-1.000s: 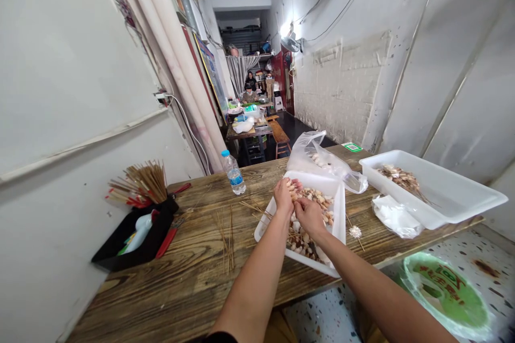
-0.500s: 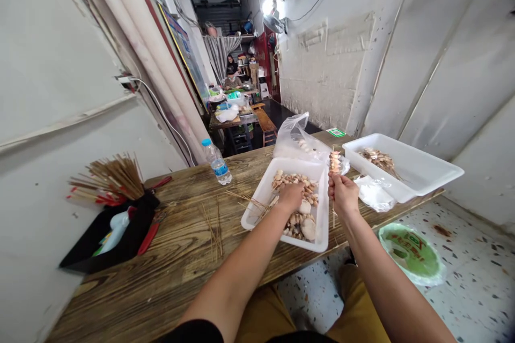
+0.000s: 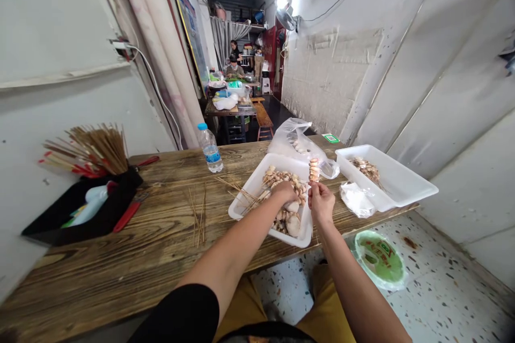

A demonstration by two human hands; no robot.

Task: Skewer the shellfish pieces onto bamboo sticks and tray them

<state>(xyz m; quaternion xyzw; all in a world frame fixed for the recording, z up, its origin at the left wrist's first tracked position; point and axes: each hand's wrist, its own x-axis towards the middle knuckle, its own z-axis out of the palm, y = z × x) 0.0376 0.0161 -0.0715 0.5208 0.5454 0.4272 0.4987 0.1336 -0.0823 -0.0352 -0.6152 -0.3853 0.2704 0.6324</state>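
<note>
My right hand [image 3: 321, 202] is closed around a thin bamboo skewer [image 3: 313, 170] held upright, with several pale food pieces threaded on its top. My left hand [image 3: 285, 192] reaches down into a white tray [image 3: 251, 195] of sliced pale and brown food pieces [image 3: 281, 178], fingers curled onto the pile; whether they hold a piece is hidden. Both hands are over the near right part of a wooden table [image 3: 161, 236].
A second white tray [image 3: 406, 185] with finished skewers sits at the right, a clear plastic bag [image 3: 295, 142] behind. Loose skewers [image 3: 197, 211], a water bottle [image 3: 210, 148], a black box [image 3: 76, 214] of sticks. A green-lined bin [image 3: 378, 260] stands on the floor. People sit at a far table [image 3: 233, 67].
My right hand lifted the loaded skewer out of the tray and holds it upright. My left hand moved deeper into the food pile. The camera view shifted.
</note>
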